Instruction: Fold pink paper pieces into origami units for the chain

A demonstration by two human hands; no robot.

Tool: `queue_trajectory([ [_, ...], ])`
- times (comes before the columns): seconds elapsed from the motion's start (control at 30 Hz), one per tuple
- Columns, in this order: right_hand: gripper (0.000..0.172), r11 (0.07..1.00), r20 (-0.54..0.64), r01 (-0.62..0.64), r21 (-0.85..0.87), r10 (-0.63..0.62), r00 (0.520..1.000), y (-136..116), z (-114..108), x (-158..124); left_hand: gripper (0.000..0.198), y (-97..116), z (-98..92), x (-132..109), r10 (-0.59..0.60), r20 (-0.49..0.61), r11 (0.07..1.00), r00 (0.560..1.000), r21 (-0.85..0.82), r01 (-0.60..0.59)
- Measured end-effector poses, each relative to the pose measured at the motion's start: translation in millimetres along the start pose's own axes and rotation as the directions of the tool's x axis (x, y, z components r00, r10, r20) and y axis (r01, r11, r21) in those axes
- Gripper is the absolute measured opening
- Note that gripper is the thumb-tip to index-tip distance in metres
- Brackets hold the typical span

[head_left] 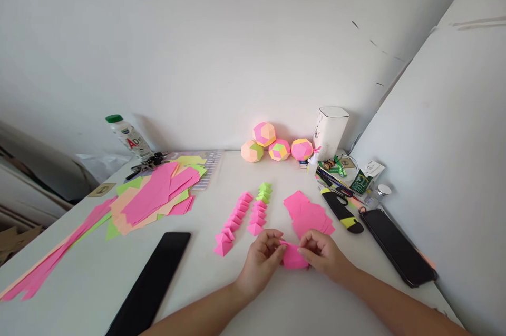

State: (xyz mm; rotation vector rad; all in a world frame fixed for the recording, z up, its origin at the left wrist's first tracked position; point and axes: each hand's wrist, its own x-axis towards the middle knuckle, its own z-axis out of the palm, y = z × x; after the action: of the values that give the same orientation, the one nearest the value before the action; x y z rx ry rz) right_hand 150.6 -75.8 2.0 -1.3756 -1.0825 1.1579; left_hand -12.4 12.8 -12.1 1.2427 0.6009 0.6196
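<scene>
Hands (292, 258) meet low, pinching pink paper (293, 258) between fingertips.

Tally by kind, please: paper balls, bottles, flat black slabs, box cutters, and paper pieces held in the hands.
Paper balls: 4
Bottle: 1
Flat black slabs: 2
Box cutter: 1
Pink paper piece held by left hand and right hand: 1
Total: 9

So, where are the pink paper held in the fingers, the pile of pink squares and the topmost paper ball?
held pink paper (294, 258): head view, on its visible middle.
pile of pink squares (306, 213): head view, on the top sheet.
topmost paper ball (262, 132): head view, on its pink front face.
</scene>
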Motion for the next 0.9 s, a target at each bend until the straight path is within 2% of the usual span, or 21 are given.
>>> queue_trajectory([
  [0.23, 0.013, 0.971, 0.029, 0.118, -0.206, -0.114, 0.993, 2.6, 0.8, -0.6, 0.024, 0.4, -2.5, -3.8, 0.042, 0.093, 0.988, 0.995, 0.146, -0.056],
  [0.37, 0.012, 0.964, 0.025, 0.127, -0.233, -0.124, 0.992, 2.7, 2.1, -1.6, 0.023, -0.6, -2.4, -5.8, 0.057, 0.124, 0.976, 0.991, 0.202, -0.082],
  [0.5, 0.012, 0.976, 0.011, 0.099, -0.196, -0.099, 0.995, -1.1, 1.6, -2.7, 0.024, -1.5, -2.6, -5.3, 0.069, 0.113, 0.977, 0.991, 0.191, -0.09],
  [0.63, 0.016, 0.999, -0.005, 0.029, -0.041, -0.03, 1.0, -4.9, -1.0, -3.2, 0.021, -3.9, -3.0, -2.7, 0.061, 0.012, 0.992, 0.998, 0.11, -0.062],
  [0.73, 0.015, 1.0, 0.001, 0.012, 0.014, -0.012, 1.0, -4.2, -3.2, -2.3, 0.02, -6.3, -3.0, -1.1, 0.072, -0.021, 0.997, 0.997, 0.041, -0.071],
  [0.8, 0.016, 1.0, 0.021, 0.01, 0.01, -0.01, 1.0, -1.6, -4.8, -0.8, 0.02, -6.2, -3.3, -1.0, 0.108, -0.013, 0.993, 0.994, 0.041, -0.107],
  [0.9, 0.025, 0.998, 0.094, -0.018, 0.067, 0.012, 0.996, 3.7, -7.6, 1.7, 0.013, -2.4, -4.8, -2.3, 0.225, 0.051, 0.966, 0.973, 0.123, -0.229],
])
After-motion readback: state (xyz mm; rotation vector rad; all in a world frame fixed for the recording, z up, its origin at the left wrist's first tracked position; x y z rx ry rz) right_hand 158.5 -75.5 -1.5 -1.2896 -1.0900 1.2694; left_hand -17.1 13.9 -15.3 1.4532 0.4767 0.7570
